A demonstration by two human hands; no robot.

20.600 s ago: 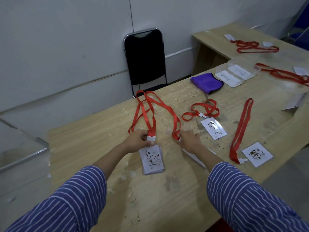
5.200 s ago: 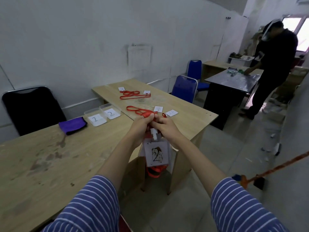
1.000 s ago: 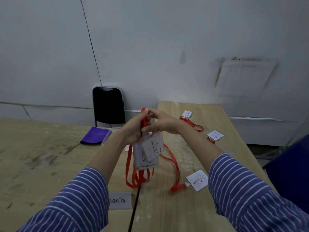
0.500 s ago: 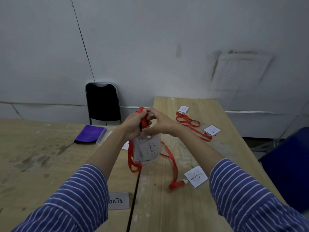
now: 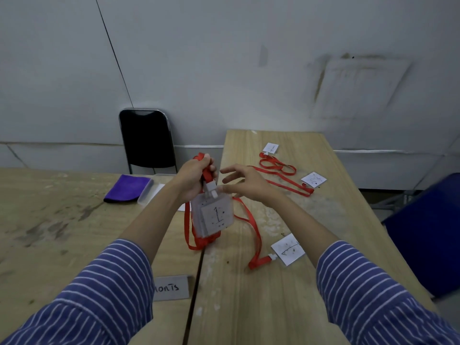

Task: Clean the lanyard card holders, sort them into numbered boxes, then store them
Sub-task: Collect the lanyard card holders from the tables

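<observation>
1. Change: right hand (image 5: pixel 245 183) has come off the bundle. Half a second ago both hands were closed on the straps at the top; only the left hand (image 5: pixel 193 179) carries it now.
2. Meaning, my read: gathering still under way. No wiping or sorting done yet.
3. Left hand: fist curled round the red lanyard straps (image 5: pixel 206 170) above the clip. Stacked card holders (image 5: pixel 214 216) hang under it, front one marked "1", above the tabletop (image 5: pixel 249 307).
4. Right hand: fingers spread, holding nothing, just beside the clip; cannot tell if a fingertip touches it.
5. Loose: one holder (image 5: pixel 288 250) near the right forearm, two more (image 5: pixel 313 180) further back. Purple cloth (image 5: pixel 128 188) and clear box (image 5: pixel 146 194) to the left.
</observation>
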